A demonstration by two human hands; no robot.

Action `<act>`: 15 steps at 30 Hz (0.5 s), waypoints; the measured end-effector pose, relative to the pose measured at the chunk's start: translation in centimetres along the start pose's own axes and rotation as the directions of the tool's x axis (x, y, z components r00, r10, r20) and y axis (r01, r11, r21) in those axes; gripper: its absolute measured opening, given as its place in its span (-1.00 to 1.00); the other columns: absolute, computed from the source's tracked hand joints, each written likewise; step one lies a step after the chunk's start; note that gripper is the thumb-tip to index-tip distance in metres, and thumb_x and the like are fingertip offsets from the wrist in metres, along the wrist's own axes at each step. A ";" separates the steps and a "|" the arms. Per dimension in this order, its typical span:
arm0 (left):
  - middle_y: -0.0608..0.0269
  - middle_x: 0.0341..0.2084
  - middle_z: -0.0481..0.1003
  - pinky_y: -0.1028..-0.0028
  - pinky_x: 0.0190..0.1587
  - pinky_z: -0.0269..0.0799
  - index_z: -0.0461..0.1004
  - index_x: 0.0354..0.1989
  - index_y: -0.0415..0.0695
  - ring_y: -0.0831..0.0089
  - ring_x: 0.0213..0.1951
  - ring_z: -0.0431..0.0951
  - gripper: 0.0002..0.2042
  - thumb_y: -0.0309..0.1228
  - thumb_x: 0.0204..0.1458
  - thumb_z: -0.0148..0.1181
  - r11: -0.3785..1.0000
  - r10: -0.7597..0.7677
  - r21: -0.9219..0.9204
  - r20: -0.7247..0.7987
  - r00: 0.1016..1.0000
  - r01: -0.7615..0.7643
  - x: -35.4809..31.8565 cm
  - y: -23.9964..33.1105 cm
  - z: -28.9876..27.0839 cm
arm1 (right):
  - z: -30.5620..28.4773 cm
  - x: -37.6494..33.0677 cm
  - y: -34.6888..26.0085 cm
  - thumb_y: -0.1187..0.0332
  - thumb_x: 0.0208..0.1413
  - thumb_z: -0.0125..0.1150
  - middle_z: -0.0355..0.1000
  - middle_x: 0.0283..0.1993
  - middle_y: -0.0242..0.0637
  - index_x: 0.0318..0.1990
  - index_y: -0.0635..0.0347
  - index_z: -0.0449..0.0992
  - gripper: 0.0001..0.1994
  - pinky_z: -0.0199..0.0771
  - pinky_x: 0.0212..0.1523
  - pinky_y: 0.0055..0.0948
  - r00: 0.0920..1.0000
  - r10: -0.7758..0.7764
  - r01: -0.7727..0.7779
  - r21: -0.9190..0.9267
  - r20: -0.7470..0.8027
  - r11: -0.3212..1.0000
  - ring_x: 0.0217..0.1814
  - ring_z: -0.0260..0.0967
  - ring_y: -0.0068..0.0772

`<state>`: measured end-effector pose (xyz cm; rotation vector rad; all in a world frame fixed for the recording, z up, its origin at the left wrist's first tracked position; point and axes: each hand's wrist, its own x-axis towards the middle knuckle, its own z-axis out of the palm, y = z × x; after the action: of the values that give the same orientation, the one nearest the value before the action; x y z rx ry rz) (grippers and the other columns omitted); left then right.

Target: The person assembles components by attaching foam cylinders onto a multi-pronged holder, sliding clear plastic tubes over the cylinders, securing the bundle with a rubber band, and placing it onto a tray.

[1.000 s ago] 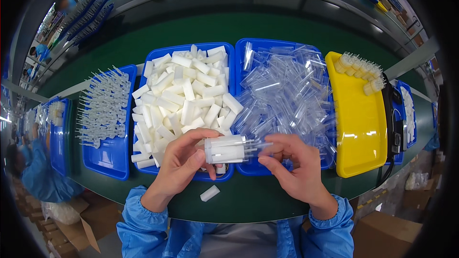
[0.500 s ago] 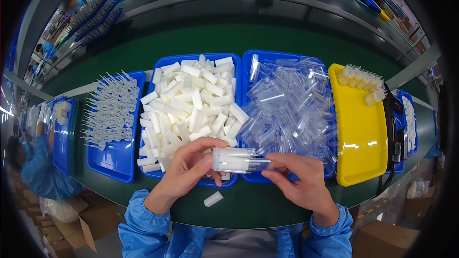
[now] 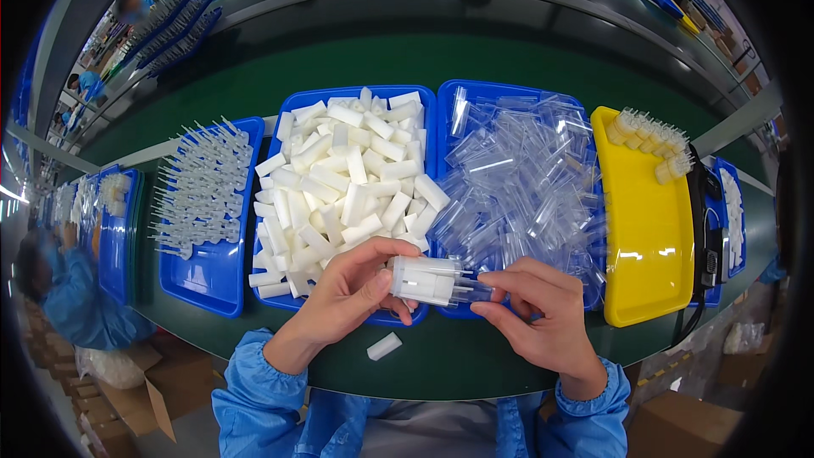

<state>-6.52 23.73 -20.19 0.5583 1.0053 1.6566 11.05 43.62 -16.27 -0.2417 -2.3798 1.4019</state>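
In front of the white and clear-part trays, my left hand (image 3: pixel 352 293) is wrapped round the base of a clear plastic holder packed with white blocks (image 3: pixel 428 278). Thin clear prongs stick out of the holder's right end. My right hand (image 3: pixel 543 309) pinches a clear plastic tube (image 3: pixel 476 292) at that end, its left part up against the prongs. How far the tube goes in is too small to tell. A single white block (image 3: pixel 384 346) lies on the green table below my left hand.
Behind my hands are a blue tray (image 3: pixel 284 299) heaped with white blocks and another (image 3: pixel 447 93) of clear tubes. A blue tray (image 3: pixel 203 284) of pronged holders stands left, a yellow tray (image 3: pixel 649 280) with several filled pieces right. Another person's blue sleeve (image 3: pixel 89 309) shows far left.
The whole view has shifted slightly. The holder and tube have tilted a little, their right end now lower. Both hands keep their grip.
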 end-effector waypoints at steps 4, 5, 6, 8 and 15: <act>0.03 0.04 0.43 0.34 -0.15 0.63 0.30 0.24 -0.25 0.33 -0.10 0.56 -0.62 -0.29 0.35 0.03 1.000 -0.003 0.018 0.031 1.000 0.002 0.1 -0.2 0.1 | 0.2 -0.1 -0.2 0.54 -0.04 0.49 0.50 -0.37 -0.30 -0.11 0.27 0.65 -0.71 0.21 -0.63 -0.62 1.000 0.010 -0.010 -0.006 0.006 1.000 -0.60 0.29 -0.65; 0.03 0.04 0.43 0.34 -0.15 0.63 0.30 0.24 -0.25 0.33 -0.10 0.56 -0.62 -0.29 0.35 0.03 1.000 -0.004 0.016 0.030 1.000 0.004 0.2 -0.4 0.1 | 0.4 -0.1 -0.2 0.54 -0.05 0.49 0.50 -0.37 -0.29 -0.11 0.28 0.65 -0.71 0.23 -0.62 -0.62 1.000 0.000 0.000 -0.004 -0.003 1.000 -0.59 0.32 -0.62; 0.03 0.05 0.43 0.34 -0.15 0.64 0.30 0.24 -0.25 0.33 -0.10 0.56 -0.61 -0.29 0.35 0.03 1.000 -0.009 0.018 0.033 0.999 0.008 0.2 -0.5 0.1 | 0.6 -0.1 -0.2 0.55 -0.05 0.49 0.50 -0.37 -0.27 -0.11 0.29 0.65 -0.70 0.25 -0.61 -0.61 1.000 -0.009 0.009 -0.001 -0.013 1.000 -0.58 0.35 -0.59; 0.03 0.05 0.43 0.34 -0.16 0.64 0.30 0.24 -0.26 0.32 -0.10 0.56 -0.61 -0.29 0.35 0.03 1.000 -0.014 0.020 0.032 0.999 0.013 0.1 -0.6 0.2 | 0.8 -0.1 -0.4 0.55 -0.05 0.49 0.50 -0.37 -0.25 -0.11 0.29 0.65 -0.70 0.28 -0.60 -0.61 1.000 -0.025 0.025 -0.005 -0.015 1.000 -0.55 0.38 -0.55; 0.04 0.06 0.43 0.32 -0.14 0.64 0.29 0.24 -0.26 0.32 -0.08 0.55 -0.61 -0.30 0.34 0.04 0.999 -0.039 0.028 0.053 0.998 0.037 0.0 -1.3 0.9 | 1.1 -0.1 0.0 0.56 -0.09 0.50 0.36 -0.48 -0.30 -0.10 0.27 0.66 -0.67 0.20 -0.60 -0.54 0.994 -0.110 0.109 -0.022 -0.012 0.994 -0.56 0.29 -0.52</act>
<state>-5.11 24.15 -20.74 0.5945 0.9944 1.5888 10.70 42.73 -16.75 -0.1233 -2.3610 1.3214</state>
